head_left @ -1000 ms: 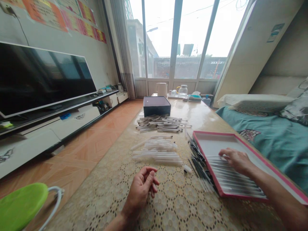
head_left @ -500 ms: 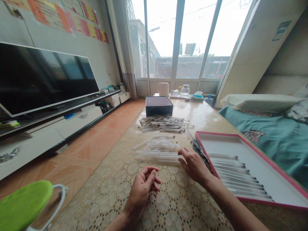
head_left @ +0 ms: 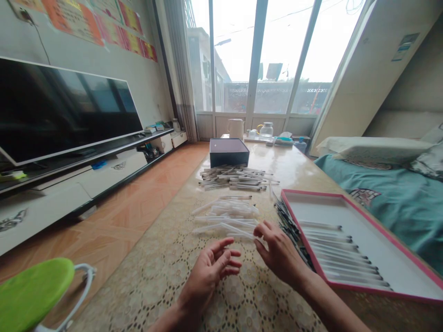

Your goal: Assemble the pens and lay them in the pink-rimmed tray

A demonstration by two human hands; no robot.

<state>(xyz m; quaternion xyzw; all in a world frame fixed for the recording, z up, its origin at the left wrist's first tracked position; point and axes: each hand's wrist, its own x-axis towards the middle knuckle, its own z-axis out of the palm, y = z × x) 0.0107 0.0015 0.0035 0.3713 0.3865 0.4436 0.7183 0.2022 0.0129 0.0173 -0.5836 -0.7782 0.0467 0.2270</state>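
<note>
Tray (head_left: 314, 205) alongside, holding the right hand (head_left: 277, 249) just past its pink left wall, bending the fingers, and placing thumb and forefinger at the nearer-the-tray ends of the clear tubes (head_left: 224, 212). Not managing to tell, with the fingertips so small, whether gripping one tube or merely touching it. Holding the left hand (head_left: 212, 267) well to the left of the tray, on the near side of the tubes, leaving its fingers slack, slightly parted and loosely curved, and turning the palm toward the tray.

Having the clear tubes spread crosswise to the left of the tray, in loose rows, with a few slanting across the nearest row. Seeing dark thin rods (head_left: 289, 223) heaped along the outside of the tray's left wall, just beside the right hand. Looking inside the tray at dark-tipped barrels (head_left: 349, 263) lined side by side, pointing their tips toward its right side.

Beyond the tubes, left of the tray's far edge, seeing a heap of pale sticks (head_left: 237, 179) with dark ends, and just behind it a dark blue box (head_left: 229, 159). Working on a table (head_left: 148, 286) with a floral pattern, having a green seat (head_left: 34, 295) well apart, far left of the tray, and teal bedding (head_left: 346, 177) to its right.
</note>
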